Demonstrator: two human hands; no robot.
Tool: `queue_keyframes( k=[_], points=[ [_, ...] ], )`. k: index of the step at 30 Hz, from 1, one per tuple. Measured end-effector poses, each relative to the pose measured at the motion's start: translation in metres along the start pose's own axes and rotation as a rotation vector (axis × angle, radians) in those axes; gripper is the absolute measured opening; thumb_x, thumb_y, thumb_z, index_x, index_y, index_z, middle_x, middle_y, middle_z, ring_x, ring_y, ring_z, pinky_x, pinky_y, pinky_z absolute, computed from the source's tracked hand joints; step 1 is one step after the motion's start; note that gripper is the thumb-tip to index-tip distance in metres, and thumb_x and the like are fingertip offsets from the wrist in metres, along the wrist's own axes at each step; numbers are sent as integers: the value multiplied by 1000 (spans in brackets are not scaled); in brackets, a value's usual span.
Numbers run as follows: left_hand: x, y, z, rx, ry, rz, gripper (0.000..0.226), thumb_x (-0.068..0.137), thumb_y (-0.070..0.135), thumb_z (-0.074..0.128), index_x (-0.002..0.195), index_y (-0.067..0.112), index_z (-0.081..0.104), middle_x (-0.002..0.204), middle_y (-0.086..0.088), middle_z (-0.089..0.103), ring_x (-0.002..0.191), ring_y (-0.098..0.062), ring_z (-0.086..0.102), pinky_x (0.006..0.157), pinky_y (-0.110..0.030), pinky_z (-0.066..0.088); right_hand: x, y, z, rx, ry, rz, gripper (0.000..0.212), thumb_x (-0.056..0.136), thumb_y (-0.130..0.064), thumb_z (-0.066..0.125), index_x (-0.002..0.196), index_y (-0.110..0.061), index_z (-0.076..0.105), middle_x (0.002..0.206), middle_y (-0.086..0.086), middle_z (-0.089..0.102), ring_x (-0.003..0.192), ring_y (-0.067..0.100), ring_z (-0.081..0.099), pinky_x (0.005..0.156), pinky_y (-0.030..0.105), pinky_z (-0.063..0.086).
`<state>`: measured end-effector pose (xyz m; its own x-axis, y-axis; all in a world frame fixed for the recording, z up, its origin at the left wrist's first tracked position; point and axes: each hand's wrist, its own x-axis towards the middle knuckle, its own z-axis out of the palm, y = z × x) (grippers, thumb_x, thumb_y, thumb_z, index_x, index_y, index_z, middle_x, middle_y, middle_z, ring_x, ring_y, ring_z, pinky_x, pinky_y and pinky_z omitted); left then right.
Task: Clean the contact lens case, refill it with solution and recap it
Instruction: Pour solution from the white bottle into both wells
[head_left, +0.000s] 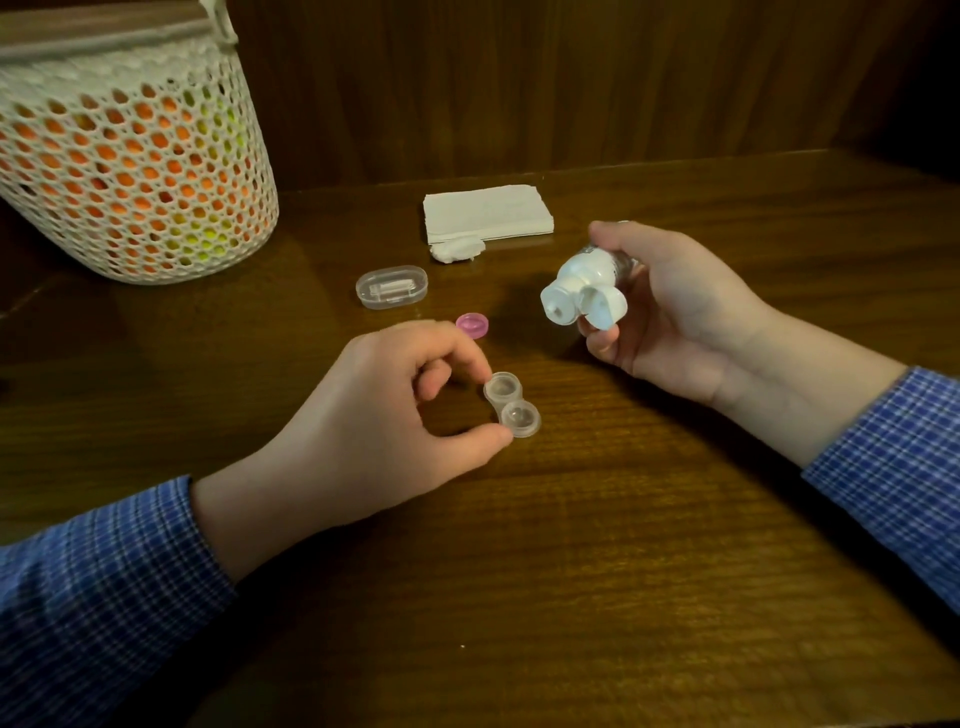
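A clear two-well contact lens case (511, 406) lies uncapped on the wooden table (597, 545). My left hand (374, 431) pinches its left side between thumb and forefinger. My right hand (670, 312) holds a small white solution bottle (584, 288) tilted on its side, nozzle pointing left and down, with its flip cap open. The nozzle is up and to the right of the case, apart from it. A pink cap (472, 325) rests on the table just behind my left hand.
A small clear oval box (391, 287) sits behind the pink cap. A stack of white tissues (487, 213) with a crumpled wad (457, 249) lies farther back. A white mesh basket (130, 161) of orange and yellow things stands at the far left.
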<state>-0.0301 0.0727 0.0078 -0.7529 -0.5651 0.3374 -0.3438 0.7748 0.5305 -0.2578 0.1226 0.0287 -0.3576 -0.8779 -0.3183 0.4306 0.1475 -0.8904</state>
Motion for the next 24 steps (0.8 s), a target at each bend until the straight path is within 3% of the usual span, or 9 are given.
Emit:
queue_keyframes(
  k=[3, 7, 10, 12, 15, 17, 19, 22, 24],
  points=[
    [5, 4, 6, 11, 34, 12, 56, 70, 50, 78, 118, 25, 66, 81, 15, 53, 77, 3, 57, 68, -16, 53, 0, -1, -1, 3, -5, 2, 17, 95, -33, 67, 100, -19, 58, 68, 5, 66, 52, 15, 57, 39, 20, 41],
    [10, 10, 10, -35, 15, -14, 67, 72, 49, 77, 132, 25, 59, 75, 20, 57, 82, -18, 70, 80, -41, 61, 0, -5, -4, -35, -34, 25, 17, 96, -33, 66, 96, -18, 59, 68, 4, 66, 52, 14, 57, 39, 21, 42],
    [15, 9, 11, -64, -39, -49, 67, 77, 37, 81, 138, 24, 55, 84, 34, 64, 74, -23, 73, 84, -31, 60, -1, -6, -8, -115, -83, 12, 16, 96, -33, 65, 93, -19, 59, 65, 2, 67, 52, 14, 58, 40, 20, 43],
    [16, 7, 12, -75, -52, -62, 67, 79, 26, 83, 139, 25, 54, 93, 24, 69, 57, -18, 66, 64, -23, 59, -2, -4, -7, -181, -115, 8, 20, 95, -35, 66, 100, -17, 59, 64, 1, 70, 54, 15, 62, 44, 22, 46],
    [17, 6, 14, -77, -50, -71, 67, 81, 17, 83, 140, 25, 53, 109, 16, 70, 49, -21, 58, 46, -28, 54, 0, 0, -6, -241, -132, -7, 29, 92, -38, 70, 109, -16, 62, 69, 3, 75, 76, 22, 69, 79, 38, 59],
    [18, 5, 15, -82, -44, -72, 65, 82, 15, 82, 140, 24, 54, 107, 15, 71, 49, -20, 58, 47, -24, 52, 0, 1, -5, -272, -138, -33, 30, 91, -39, 72, 106, -15, 64, 72, 5, 75, 88, 29, 65, 101, 49, 52],
    [18, 4, 15, -83, -44, -77, 62, 83, 14, 82, 139, 22, 55, 103, 15, 71, 49, -18, 58, 49, -19, 49, -2, 2, -4, -303, -148, -60, 30, 91, -39, 72, 102, -12, 66, 71, 6, 73, 84, 29, 64, 92, 46, 56],
    [18, 3, 15, -77, -42, -79, 60, 84, 13, 81, 137, 20, 56, 100, 14, 71, 49, -16, 58, 49, -17, 48, -4, 7, -2, -354, -163, -128, 30, 95, -39, 68, 99, -9, 64, 67, 6, 68, 56, 18, 59, 50, 25, 49],
    [17, 2, 14, -72, -36, -74, 57, 84, 14, 80, 136, 19, 57, 97, 14, 70, 49, -16, 57, 48, -17, 48, -5, 11, -1, -377, -158, -190, 32, 95, -38, 68, 105, -8, 62, 69, 6, 69, 50, 15, 57, 44, 24, 45]
  ],
)
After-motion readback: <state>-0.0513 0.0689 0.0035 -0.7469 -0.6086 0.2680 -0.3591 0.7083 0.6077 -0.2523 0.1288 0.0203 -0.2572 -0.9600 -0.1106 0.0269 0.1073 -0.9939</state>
